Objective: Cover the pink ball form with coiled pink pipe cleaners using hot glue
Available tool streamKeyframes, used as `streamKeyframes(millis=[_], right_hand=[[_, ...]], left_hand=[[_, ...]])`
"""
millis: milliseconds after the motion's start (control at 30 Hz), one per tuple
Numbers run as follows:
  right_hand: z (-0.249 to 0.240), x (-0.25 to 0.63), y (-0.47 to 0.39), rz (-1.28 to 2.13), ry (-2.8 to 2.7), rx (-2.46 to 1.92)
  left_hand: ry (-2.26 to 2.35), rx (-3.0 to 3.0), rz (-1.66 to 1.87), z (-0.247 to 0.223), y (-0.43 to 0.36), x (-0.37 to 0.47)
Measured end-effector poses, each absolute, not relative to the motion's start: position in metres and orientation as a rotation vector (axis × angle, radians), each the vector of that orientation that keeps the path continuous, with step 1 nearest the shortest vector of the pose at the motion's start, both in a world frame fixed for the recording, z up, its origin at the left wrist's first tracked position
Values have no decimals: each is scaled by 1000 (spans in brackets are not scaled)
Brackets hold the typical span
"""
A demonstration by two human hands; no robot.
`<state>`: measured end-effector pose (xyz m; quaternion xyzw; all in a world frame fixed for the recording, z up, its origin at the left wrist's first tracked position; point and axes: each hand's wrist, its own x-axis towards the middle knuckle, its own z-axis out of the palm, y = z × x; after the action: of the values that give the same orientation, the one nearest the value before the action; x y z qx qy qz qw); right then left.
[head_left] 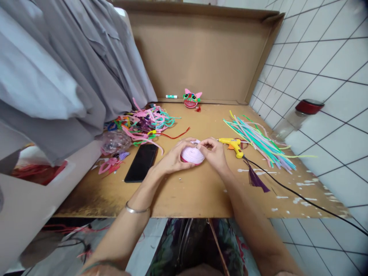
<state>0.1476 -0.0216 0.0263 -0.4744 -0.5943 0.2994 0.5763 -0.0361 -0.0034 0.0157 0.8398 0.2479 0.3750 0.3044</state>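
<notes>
A round, coiled lilac piece made of pipe cleaner (192, 155), with a reddish-pink lower edge, sits in my left hand (176, 156). My left fingers and thumb curve around its left side and front. At its upper right, my right hand (213, 151) pinches with thumb and forefinger against the coil; whatever lies between those fingertips is too small to make out. Just right of my right hand rests a yellow glue gun (232, 144) with a black cord. A red pipe cleaner (175, 137) with a yellow end lies beyond my left hand.
Left, a black phone (141, 163) lies near a tangled heap of pipe cleaners (152, 119). Straight pipe cleaners (260, 140), a purple tassel (257, 179) and a red-lidded jar (300, 117) stand or lie right. A finished-looking animal head (191, 99) and a glue stick-like tube (171, 96) are at the back.
</notes>
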Motion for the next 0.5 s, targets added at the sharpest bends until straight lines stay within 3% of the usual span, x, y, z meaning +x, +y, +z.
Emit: streamKeyframes(millis=[233, 500], right_hand=[[23, 149, -16, 904, -1204, -1017], [13, 152, -8, 877, -1045, -1068]], left_hand=[[637, 2191, 999, 12, -1, -39], [650, 2217, 989, 11, 0, -39]])
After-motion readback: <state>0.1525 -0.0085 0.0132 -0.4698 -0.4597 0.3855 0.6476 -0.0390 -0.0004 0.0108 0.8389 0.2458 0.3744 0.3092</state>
